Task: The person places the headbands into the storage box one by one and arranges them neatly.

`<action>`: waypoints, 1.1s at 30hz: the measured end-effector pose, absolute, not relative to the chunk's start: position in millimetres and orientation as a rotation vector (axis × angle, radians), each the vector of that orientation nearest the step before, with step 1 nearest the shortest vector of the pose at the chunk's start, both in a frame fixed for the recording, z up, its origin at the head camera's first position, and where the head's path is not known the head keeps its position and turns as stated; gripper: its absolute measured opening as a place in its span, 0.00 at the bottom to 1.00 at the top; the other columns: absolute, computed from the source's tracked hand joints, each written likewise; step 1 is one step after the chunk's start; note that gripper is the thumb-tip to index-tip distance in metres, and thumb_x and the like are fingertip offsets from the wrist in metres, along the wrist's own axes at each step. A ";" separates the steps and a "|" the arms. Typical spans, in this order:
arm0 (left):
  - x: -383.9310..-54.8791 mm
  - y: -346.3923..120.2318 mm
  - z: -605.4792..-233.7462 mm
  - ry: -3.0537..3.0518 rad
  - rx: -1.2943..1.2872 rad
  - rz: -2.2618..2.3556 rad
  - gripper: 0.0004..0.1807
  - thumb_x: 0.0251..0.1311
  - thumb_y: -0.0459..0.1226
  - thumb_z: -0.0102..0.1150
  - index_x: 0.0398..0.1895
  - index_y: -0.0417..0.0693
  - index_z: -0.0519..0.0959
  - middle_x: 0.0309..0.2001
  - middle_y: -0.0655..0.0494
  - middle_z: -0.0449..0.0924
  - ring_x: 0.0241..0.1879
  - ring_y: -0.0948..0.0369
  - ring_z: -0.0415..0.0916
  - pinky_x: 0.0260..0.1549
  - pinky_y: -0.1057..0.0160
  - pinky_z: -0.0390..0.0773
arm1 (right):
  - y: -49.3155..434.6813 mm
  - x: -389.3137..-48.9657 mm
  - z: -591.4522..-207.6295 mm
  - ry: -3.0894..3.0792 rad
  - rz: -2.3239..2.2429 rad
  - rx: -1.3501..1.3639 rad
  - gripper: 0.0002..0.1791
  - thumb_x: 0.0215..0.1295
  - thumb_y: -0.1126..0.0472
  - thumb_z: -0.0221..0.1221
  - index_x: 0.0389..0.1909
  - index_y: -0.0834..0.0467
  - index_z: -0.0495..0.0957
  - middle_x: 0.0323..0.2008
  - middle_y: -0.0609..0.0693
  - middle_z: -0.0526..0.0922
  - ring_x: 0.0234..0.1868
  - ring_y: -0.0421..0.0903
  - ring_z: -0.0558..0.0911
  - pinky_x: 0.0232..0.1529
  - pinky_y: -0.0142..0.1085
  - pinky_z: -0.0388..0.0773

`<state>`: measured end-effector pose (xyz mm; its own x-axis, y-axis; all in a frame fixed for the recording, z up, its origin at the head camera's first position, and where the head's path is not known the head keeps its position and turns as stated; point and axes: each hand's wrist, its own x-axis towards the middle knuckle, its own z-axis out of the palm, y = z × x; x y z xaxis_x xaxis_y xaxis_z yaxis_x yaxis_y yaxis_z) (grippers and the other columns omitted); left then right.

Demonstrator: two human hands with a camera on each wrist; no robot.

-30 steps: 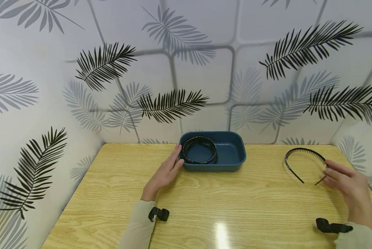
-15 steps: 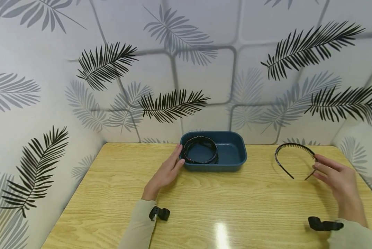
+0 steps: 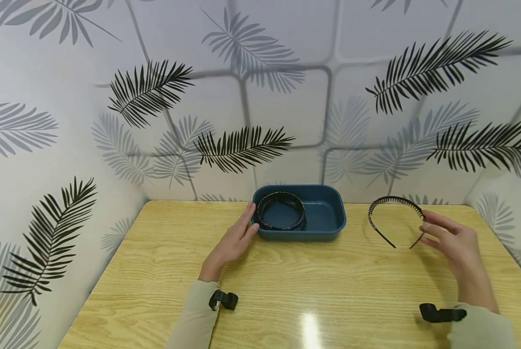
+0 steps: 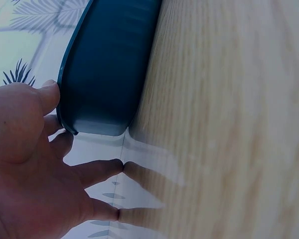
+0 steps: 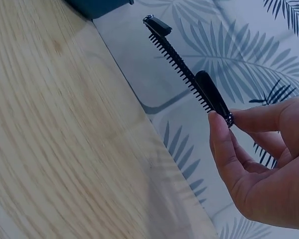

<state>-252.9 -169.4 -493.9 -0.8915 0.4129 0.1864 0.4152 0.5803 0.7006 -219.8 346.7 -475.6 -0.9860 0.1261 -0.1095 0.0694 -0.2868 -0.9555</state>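
A dark toothed headband (image 3: 391, 198) is pinched at one side between the thumb and fingers of my right hand (image 3: 454, 245). It is held above the table, its ends pointing toward me. The right wrist view shows the headband (image 5: 178, 63) edge-on, teeth facing the table side. A blue rectangular box (image 3: 301, 236) stands at the table's back edge. Dark headbands (image 3: 303, 213) lie stacked in its left half; how many, I cannot tell. My left hand (image 3: 231, 242) rests against the box's left end, thumb at the near corner. In the left wrist view, two spread fingers touch the tabletop.
The wooden table (image 3: 330, 291) meets a wall (image 3: 282, 111) with a leaf pattern right behind the box. Small black wrist cameras sit on both sleeves, one on the left (image 3: 224, 299) and one on the right (image 3: 441, 313). A bright reflection lies on the table's front.
My right hand has moved left with the headband, toward the box, and slightly upward in the head view. My left hand and the box have stayed in place.
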 end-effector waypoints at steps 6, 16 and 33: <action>-252.3 -169.4 -493.8 -2.791 -0.727 -1.238 0.34 0.84 0.43 0.39 0.84 0.41 0.42 0.83 0.50 0.35 0.81 0.51 0.38 0.76 0.46 0.47 | 331.8 -223.1 -471.0 -1.915 2.417 -0.200 0.18 0.69 0.69 0.65 0.58 0.55 0.86 0.48 0.35 0.85 0.42 0.34 0.86 0.41 0.33 0.85; -252.8 -169.0 -493.9 -2.805 -0.728 -1.238 0.34 0.84 0.43 0.38 0.84 0.43 0.42 0.83 0.51 0.35 0.81 0.53 0.38 0.76 0.48 0.47 | 309.7 -225.0 -464.7 -1.976 2.397 -0.148 0.21 0.70 0.68 0.65 0.63 0.57 0.83 0.53 0.37 0.78 0.43 0.35 0.86 0.43 0.34 0.85; -253.9 -170.1 -494.7 -2.825 -0.724 -1.219 0.34 0.84 0.45 0.37 0.84 0.45 0.41 0.83 0.54 0.33 0.81 0.55 0.36 0.77 0.50 0.46 | 278.7 -226.3 -457.8 -2.006 2.393 -0.051 0.26 0.70 0.67 0.66 0.67 0.63 0.77 0.63 0.46 0.72 0.44 0.37 0.86 0.44 0.35 0.84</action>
